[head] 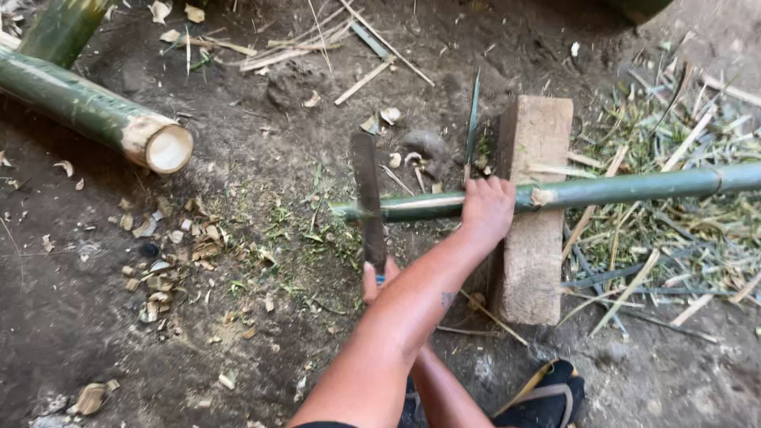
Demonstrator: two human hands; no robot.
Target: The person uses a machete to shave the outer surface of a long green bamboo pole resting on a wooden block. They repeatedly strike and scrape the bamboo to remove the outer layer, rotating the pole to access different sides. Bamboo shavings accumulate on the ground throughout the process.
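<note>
The thin green bamboo pole (618, 189) is lying left to right across the middle of the frame, resting on a wooden block (533, 238), its pale shaved tip pointing left. The left hand (486, 208) is gripping it at the block's edge, while the right hand (379, 279), mostly hidden, is clutching a dark blade (368, 198) standing across the tip, with bare dirt (95, 301) lying open at left.

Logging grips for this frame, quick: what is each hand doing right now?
Left hand: closed on the thin green bamboo pole, over the wooden block.
Right hand: mostly hidden behind the left forearm, gripping the machete.
</note>
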